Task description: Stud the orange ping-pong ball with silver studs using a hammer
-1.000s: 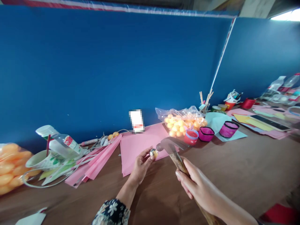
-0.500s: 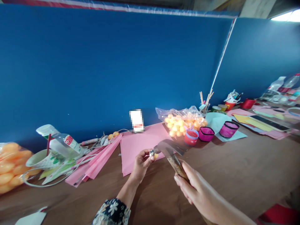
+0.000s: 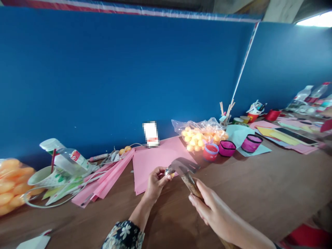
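Observation:
My right hand is wrapped round the wooden handle of a claw hammer, its claw pointing away to the right. My left hand pinches a small shiny silvery piece between thumb and fingertips. The hammer's striking face is right beside this piece; whether they touch I cannot tell. A small yellowish bit shows just below the hammer head, too little of it to name. Beneath both hands lie the brown table and a stack of pink paper.
Orange balls in a clear bag sit behind the hammer, near a red cup and two magenta bands. A plastic bottle, pink strips and another ball bag lie left. Paper and a phone lie right.
The hammer in my right hand has moved left, its head closer to the silvery piece. My left hand has stayed nearly still. Something red has come in at the right edge.

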Available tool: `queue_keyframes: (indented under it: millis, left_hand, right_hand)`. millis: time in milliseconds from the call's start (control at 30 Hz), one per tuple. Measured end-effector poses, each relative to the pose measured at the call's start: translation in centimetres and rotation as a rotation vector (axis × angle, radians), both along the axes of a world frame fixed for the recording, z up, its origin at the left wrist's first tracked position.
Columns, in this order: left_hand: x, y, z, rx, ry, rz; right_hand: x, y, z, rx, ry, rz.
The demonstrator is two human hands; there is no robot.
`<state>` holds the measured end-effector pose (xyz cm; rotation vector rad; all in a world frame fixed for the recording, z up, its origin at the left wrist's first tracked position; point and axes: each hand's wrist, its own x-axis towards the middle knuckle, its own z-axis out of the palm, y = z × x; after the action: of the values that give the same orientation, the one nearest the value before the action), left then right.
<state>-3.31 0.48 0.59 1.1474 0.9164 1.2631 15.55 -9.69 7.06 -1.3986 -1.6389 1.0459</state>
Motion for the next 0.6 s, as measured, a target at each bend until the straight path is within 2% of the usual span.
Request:
queue_keyframes:
  millis: [300,467,600]
  left_hand:
    - [0.1,-0.5,0.9,-0.155,-0.205,-0.009]
    - [0.2,-0.7,1.0,-0.169,-0.348,-0.081]
    - [0.3,-0.7,1.1,-0.189,-0.395,-0.076]
  right_hand:
    - [0.3,0.2,1.0,-0.068,0.03,0.012]
    - [0.5,0.3,0.8,-0.086,0.027,0.029]
    - [0.6,0.2,0.6,-0.068,0.024,-0.001]
